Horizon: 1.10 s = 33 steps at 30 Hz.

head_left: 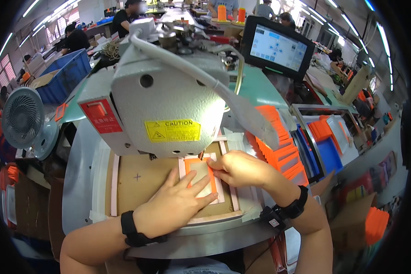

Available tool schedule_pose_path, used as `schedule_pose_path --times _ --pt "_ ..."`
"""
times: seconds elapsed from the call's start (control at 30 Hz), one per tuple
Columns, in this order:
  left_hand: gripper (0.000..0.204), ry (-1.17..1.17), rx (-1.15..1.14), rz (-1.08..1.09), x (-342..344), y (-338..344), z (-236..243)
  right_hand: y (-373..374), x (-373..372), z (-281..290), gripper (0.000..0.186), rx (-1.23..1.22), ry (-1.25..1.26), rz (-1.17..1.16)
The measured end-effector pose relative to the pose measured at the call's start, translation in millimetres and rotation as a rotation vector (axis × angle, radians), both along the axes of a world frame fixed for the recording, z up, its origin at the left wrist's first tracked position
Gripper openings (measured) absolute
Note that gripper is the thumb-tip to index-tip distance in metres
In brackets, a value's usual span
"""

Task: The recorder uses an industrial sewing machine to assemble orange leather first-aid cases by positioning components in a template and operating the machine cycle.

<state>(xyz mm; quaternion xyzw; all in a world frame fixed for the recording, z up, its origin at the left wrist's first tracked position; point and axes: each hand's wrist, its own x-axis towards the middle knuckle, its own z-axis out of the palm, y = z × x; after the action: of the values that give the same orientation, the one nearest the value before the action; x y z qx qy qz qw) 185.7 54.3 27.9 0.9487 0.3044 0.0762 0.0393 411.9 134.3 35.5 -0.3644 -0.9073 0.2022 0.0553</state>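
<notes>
An orange-bordered rectangular piece with a pale window (pixel 197 169) lies inside a white rectangular frame (pixel 219 193) on a tan board (pixel 139 194). My left hand (pixel 169 206) rests over it with fingers spread, pressing on its lower part. At the piece's upper right corner, my right hand (pixel 239 168) has thumb and forefinger pinched together on the orange edge; the other fingers are curled in. Just beyond both hands stands the grey head of a sewing machine (pixel 169 105), its lower parts close to the piece's far edge. Black bands circle both wrists.
Stacked orange-bordered pieces (pixel 281 148) lie to the right, beside blue trays (pixel 326 153). A screen (pixel 278 48) stands at the back right. On the left are a fan (pixel 25 116) and a blue crate (pixel 66 75). A thick grey cable hangs across the machine.
</notes>
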Motion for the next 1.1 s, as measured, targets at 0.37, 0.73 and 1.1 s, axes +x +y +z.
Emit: schedule_pose_path --times 0.37,0.73,1.1 --pt "0.059 -0.098 -0.397 -0.009 -18.6 14.4 -22.6 -33.9 -14.8 -10.9 0.044 0.337 -0.372 -0.007" --pt "0.046 -0.029 -0.138 0.083 -38.4 -21.2 -2.8 -114.4 71.2 16.6 0.043 0.087 0.440 -0.260" --pt "0.032 -0.188 -0.253 0.113 -26.3 -14.8 15.8 -357.8 244.4 -104.0 0.032 0.436 -0.036 -1.312"
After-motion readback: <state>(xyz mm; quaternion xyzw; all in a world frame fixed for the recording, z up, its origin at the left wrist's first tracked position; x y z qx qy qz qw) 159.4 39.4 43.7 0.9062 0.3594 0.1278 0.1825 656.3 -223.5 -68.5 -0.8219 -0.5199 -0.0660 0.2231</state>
